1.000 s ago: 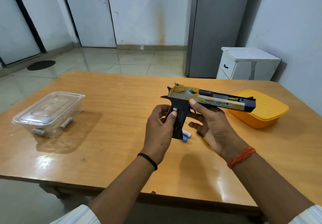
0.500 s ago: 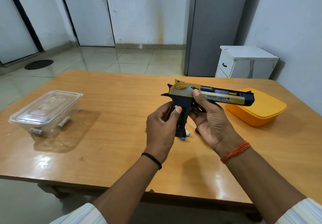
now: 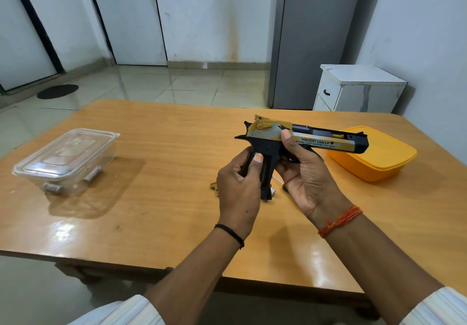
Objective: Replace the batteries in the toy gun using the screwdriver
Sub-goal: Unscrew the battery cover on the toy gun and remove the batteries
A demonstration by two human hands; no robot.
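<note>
I hold a black and gold toy gun [image 3: 321,140] above the wooden table [image 3: 156,178], its barrel pointing right. My left hand [image 3: 238,188] wraps the black grip from the left, thumb pressed on its side. My right hand [image 3: 304,173] clasps the frame by the trigger, thumb on the gold slide. Under the grip lies a battery [image 3: 273,192] with a white and blue end, mostly hidden. A gold piece [image 3: 214,186] peeks out left of my left hand. A thin metal shaft [image 3: 276,179], perhaps the screwdriver, shows between my hands.
A clear lidded plastic box [image 3: 67,160] holding a few batteries stands at the table's left. A yellow lidded container [image 3: 374,155] sits at the right, behind the barrel. Beyond the table are a white cabinet [image 3: 358,89] and a grey fridge [image 3: 310,38].
Both hands and the gun shifted slightly up and right in view. My left thumb slid along the grip. The gold piece on the table has come into sight.
</note>
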